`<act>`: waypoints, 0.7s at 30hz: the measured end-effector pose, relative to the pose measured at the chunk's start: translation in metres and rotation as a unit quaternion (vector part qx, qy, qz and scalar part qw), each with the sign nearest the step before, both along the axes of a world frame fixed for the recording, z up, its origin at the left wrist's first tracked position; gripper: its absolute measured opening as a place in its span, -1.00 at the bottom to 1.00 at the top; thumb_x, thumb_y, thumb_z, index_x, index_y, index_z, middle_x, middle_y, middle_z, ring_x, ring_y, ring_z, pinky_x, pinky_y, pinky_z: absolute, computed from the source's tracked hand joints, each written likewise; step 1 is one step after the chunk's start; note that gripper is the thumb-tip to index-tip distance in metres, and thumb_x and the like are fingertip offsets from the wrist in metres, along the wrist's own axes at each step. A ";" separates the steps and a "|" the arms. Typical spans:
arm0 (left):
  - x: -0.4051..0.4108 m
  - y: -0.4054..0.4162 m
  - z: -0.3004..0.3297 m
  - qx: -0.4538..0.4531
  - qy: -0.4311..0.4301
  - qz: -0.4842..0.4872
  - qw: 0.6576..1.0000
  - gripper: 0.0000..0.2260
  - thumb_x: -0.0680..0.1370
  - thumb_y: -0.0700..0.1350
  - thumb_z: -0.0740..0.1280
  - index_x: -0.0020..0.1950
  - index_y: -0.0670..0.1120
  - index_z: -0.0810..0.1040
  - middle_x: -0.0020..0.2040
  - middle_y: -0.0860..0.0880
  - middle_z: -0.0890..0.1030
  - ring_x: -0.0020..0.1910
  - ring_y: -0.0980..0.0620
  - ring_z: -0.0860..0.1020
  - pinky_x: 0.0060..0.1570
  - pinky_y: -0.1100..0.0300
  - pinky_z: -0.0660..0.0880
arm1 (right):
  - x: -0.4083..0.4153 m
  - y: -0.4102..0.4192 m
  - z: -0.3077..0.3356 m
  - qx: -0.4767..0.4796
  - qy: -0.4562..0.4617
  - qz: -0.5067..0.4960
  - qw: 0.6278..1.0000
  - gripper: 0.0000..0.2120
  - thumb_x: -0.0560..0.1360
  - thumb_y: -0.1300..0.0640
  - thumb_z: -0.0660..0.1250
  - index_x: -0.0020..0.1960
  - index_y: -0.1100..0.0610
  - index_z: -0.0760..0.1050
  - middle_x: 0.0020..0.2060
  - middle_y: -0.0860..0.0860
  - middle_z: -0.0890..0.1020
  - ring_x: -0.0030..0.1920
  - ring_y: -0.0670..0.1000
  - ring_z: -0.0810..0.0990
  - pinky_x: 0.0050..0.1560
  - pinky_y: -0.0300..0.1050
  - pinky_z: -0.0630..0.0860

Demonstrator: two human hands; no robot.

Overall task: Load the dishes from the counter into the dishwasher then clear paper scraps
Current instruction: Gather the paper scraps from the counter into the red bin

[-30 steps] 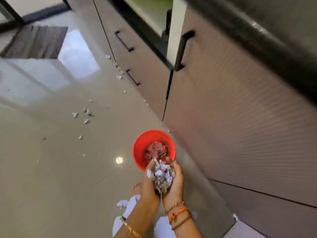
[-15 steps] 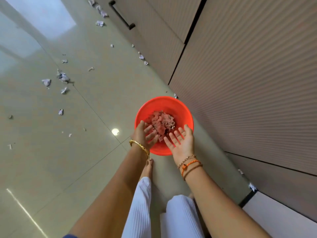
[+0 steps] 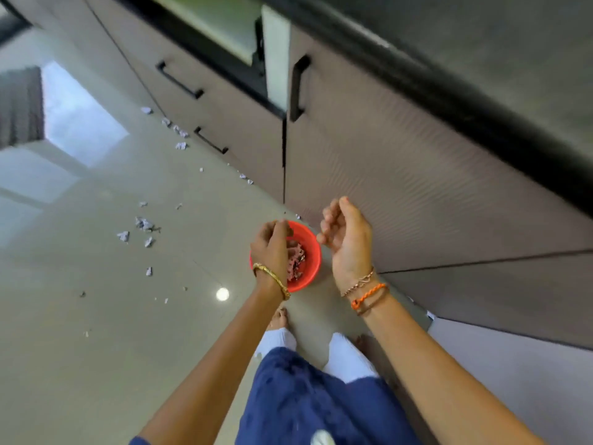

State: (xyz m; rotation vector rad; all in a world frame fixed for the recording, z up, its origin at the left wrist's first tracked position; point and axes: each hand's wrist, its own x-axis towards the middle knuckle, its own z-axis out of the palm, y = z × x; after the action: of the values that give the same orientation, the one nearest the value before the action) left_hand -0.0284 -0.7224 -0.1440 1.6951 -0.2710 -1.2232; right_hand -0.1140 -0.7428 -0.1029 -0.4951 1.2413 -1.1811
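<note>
Left hand (image 3: 272,242): held over the red bowl (image 3: 309,252), fingers loosely curled, nothing visibly pinched.
Right hand (image 3: 345,239): raised beside bowl, fingers loosely curled, empty.
Paper scraps (image 3: 144,224): scattered on floor, far left.

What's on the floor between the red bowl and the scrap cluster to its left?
Head view: bare glossy tile between the red bowl and the scrap cluster.

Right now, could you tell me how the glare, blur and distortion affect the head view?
Head view: a small round lamp reflection and a broad window glare shine on the glossy floor; the wide lens bends the cabinet fronts and tilts the scene; the countertop edge is smeared with blur, while the red bowl and paper scraps stay readable.
</note>
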 end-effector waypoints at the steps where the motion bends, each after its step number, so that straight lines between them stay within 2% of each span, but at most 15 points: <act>1: -0.009 0.002 0.029 -0.038 -0.004 -0.037 0.999 -0.78 0.56 -0.19 0.24 -0.30 -0.07 0.46 -0.49 0.09 0.54 -0.44 0.10 0.47 -0.35 0.23 0.42 | -0.013 0.005 0.026 -0.041 0.020 0.012 0.999 -0.80 0.46 0.07 0.22 -0.32 0.07 0.40 -0.50 -0.12 0.45 -0.51 -0.16 0.35 -0.50 -0.28 0.29; 3: -0.034 0.000 0.087 -0.154 -0.020 -0.126 0.980 -0.81 0.56 -0.19 0.25 -0.27 -0.10 0.47 -0.41 0.03 0.52 -0.42 0.14 0.48 -0.34 0.26 0.43 | -0.045 0.011 0.071 -0.124 0.068 0.014 0.990 -0.81 0.33 -0.03 0.26 -0.29 0.10 0.44 -0.47 -0.13 0.49 -0.47 -0.15 0.38 -0.46 -0.30 0.34; 5: -0.062 -0.005 0.135 -0.258 -0.023 -0.204 0.944 -0.86 0.51 -0.14 0.27 -0.25 -0.09 0.48 -0.40 0.06 0.52 -0.41 0.16 0.48 -0.37 0.31 0.43 | -0.082 0.015 0.107 -0.203 0.113 -0.001 0.973 -0.77 0.33 -0.07 0.23 -0.28 0.09 0.48 -0.45 -0.12 0.50 -0.44 -0.13 0.39 -0.42 -0.29 0.36; 7: -0.098 -0.013 0.176 -0.325 0.001 -0.265 0.908 -0.87 0.47 -0.10 0.22 -0.25 -0.07 0.49 -0.42 0.09 0.53 -0.42 0.17 0.48 -0.40 0.34 0.43 | -0.124 0.019 0.139 -0.265 0.154 -0.026 0.951 -0.81 0.38 -0.04 0.21 -0.29 0.01 0.53 -0.43 -0.12 0.51 -0.42 -0.13 0.41 -0.41 -0.30 0.37; 9: -0.138 -0.025 0.205 -0.356 0.028 -0.320 0.877 -0.87 0.47 -0.11 0.22 -0.25 -0.08 0.50 -0.42 0.10 0.54 -0.44 0.17 0.48 -0.42 0.35 0.42 | -0.163 0.016 0.162 -0.301 0.213 -0.074 0.926 -0.83 0.39 -0.02 0.19 -0.26 -0.02 0.53 -0.41 -0.13 0.53 -0.41 -0.14 0.42 -0.39 -0.31 0.39; 12: -0.215 -0.042 0.229 -0.347 0.074 -0.388 0.851 -0.82 0.56 -0.18 0.24 -0.25 -0.08 0.50 -0.41 0.11 0.54 -0.45 0.16 0.49 -0.43 0.35 0.42 | -0.236 0.010 0.188 -0.335 0.290 -0.168 0.881 -0.85 0.40 0.00 0.18 -0.15 0.05 0.47 -0.35 -0.17 0.53 -0.40 -0.17 0.41 -0.39 -0.31 0.39; 16: -0.321 -0.060 0.239 -0.314 0.103 -0.440 0.835 -0.78 0.59 -0.17 0.17 -0.24 -0.07 0.49 -0.35 0.08 0.53 -0.42 0.16 0.50 -0.41 0.36 0.41 | -0.341 0.002 0.207 -0.331 0.347 -0.286 0.830 -0.86 0.40 -0.01 0.20 -0.13 0.01 0.46 -0.35 -0.19 0.54 -0.43 -0.19 0.42 -0.41 -0.33 0.39; 18: -0.383 -0.067 0.242 -0.301 0.099 -0.468 0.825 -0.79 0.60 -0.14 0.18 -0.21 -0.06 0.49 -0.30 0.04 0.53 -0.38 0.13 0.51 -0.40 0.35 0.43 | -0.403 0.001 0.215 -0.312 0.363 -0.327 0.815 -0.93 0.42 0.03 0.24 -0.13 -0.01 0.46 -0.39 -0.18 0.52 -0.44 -0.20 0.42 -0.43 -0.35 0.38; 21: -0.464 -0.075 0.247 -0.253 0.104 -0.490 0.827 -0.80 0.60 -0.12 0.18 -0.20 -0.06 0.50 -0.26 0.01 0.54 -0.36 0.09 0.51 -0.41 0.32 0.42 | -0.489 0.004 0.216 -0.264 0.361 -0.367 0.816 -0.95 0.42 0.07 0.24 -0.14 -0.03 0.46 -0.35 -0.12 0.48 -0.39 -0.20 0.40 -0.40 -0.31 0.36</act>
State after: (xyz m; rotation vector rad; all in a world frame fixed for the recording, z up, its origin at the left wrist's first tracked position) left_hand -0.4925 -0.7971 0.1025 0.8971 -1.3258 -1.8237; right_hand -0.6027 -0.7384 0.1133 -0.9913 1.8388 -2.1526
